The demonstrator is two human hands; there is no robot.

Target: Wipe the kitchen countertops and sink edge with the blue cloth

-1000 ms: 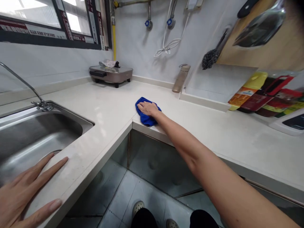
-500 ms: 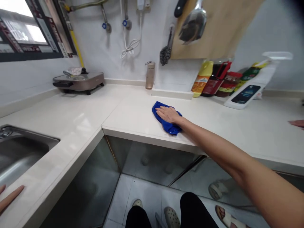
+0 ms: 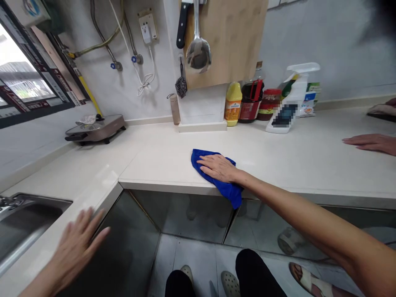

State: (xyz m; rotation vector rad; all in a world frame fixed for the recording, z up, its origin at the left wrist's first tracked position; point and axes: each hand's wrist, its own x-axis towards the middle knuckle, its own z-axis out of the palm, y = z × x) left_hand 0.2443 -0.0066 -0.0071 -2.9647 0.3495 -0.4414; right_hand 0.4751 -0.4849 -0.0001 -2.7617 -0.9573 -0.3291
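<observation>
My right hand (image 3: 218, 167) lies flat on a blue cloth (image 3: 227, 190), its fingers stretched out and pressing the cloth to the white countertop (image 3: 161, 159). One corner of the cloth droops over the counter's front edge. At lower left, my left hand (image 3: 77, 239) is spread open with nothing in it. It is slightly blurred and appears over the counter edge beside the steel sink (image 3: 31, 218). Whether it touches the counter I cannot tell.
Another person's hand (image 3: 371, 143) rests on the counter at right. Along the wall stand a spray bottle (image 3: 286, 109), a yellow bottle (image 3: 233, 105), a red-lidded jar (image 3: 269, 105) and a beige flask (image 3: 175, 110). An electric pan (image 3: 99, 130) sits in the left corner.
The view has turned to the right. My left hand has come further into view with fingers spread. The cloth under my right hand has shifted toward the front edge, which it now overhangs.
</observation>
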